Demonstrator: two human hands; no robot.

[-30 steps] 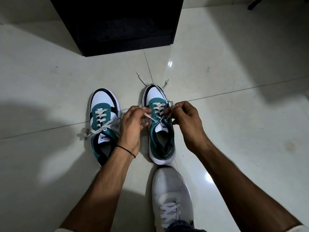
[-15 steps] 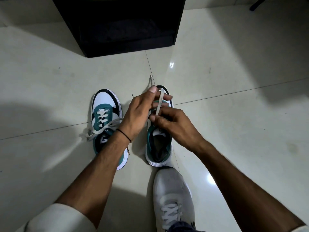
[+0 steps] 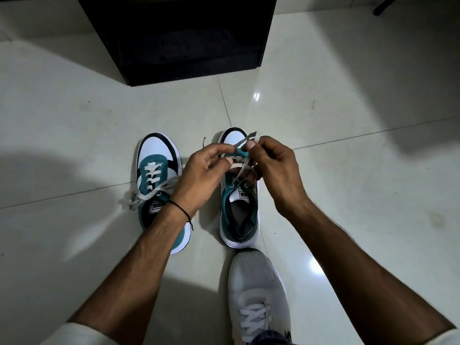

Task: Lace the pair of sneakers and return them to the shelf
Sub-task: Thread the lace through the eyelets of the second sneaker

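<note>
Two teal, white and black sneakers stand side by side on the pale tiled floor, toes pointing away from me. The left sneaker has its white lace threaded and tied in a loose bow. Above the right sneaker both hands work its white lace. My left hand pinches one strand above the tongue. My right hand pinches the other strand, which loops up over the toe. The hands hide most of the right sneaker's eyelets.
A black open shelf unit stands on the floor straight ahead, beyond the sneakers. My own foot in a grey sneaker rests just behind the right sneaker. A dark furniture leg shows at the top right.
My hands have parted a little: the left hand drew back to the left, the right hand rose and now pinches the lace loop over the toe. The sneakers stayed put.
</note>
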